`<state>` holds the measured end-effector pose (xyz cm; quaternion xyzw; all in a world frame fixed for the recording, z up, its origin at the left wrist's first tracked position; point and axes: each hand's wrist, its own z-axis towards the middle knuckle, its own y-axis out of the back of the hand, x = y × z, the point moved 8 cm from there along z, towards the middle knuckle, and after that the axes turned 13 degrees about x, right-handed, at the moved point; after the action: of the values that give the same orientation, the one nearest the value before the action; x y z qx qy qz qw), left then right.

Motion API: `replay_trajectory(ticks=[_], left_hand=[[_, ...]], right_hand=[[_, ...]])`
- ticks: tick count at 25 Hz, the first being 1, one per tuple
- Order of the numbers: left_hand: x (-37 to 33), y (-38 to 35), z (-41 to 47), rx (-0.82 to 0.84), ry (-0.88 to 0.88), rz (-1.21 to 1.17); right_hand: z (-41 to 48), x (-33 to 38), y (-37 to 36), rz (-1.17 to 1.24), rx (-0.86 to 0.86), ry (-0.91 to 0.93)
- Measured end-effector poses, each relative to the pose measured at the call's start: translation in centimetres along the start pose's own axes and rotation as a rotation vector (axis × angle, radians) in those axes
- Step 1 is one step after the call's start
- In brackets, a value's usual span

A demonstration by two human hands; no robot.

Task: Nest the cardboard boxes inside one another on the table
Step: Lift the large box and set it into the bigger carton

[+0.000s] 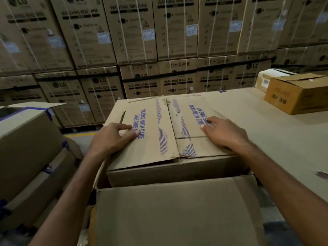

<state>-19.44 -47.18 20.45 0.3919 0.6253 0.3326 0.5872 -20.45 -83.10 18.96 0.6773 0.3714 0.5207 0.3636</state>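
Pressing left hand (113,137) and right hand (224,134), fingers spread, on the printed box (154,121) mid-frame, seemingly seating it in the outer carton (177,213) below; next, likely an even downward push.

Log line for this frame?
left hand: presses printed box top | right hand: presses same top | printed box: flaps closed, partly inside larger open box

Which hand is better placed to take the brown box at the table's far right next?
Right, probably: the right hand rests on the printed box nearer the brown box; the left hand lies farther away.
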Motion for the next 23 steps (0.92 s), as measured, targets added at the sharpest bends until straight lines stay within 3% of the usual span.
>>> replay_trajectory(ticks=[6,9,13,19,23], left_hand=[[0.1,-0.2,-0.5,-0.087,-0.007,0.057],[1.0,-0.1,-0.9,-0.021,-0.037,-0.184],[1.2,0.0,-1.9,0.03,-0.128,-0.447],[-2.2,3.7,-6.6,-0.12,-0.363,-0.667],[-3.1,7.1,-9.8,-0.213,-0.414,-0.66]], right_hand=[[-0.4,0.5,-0.1,-0.01,-0.031,0.032],[-1.6,4.5,0.0,-0.03,-0.111,0.183],[-1.6,9.7,-2.7,0.021,0.01,0.4],[-3.6,15.4,-2.0,0.501,0.131,0.692],[-5.2,21.4,-4.6,0.442,0.275,0.824]])
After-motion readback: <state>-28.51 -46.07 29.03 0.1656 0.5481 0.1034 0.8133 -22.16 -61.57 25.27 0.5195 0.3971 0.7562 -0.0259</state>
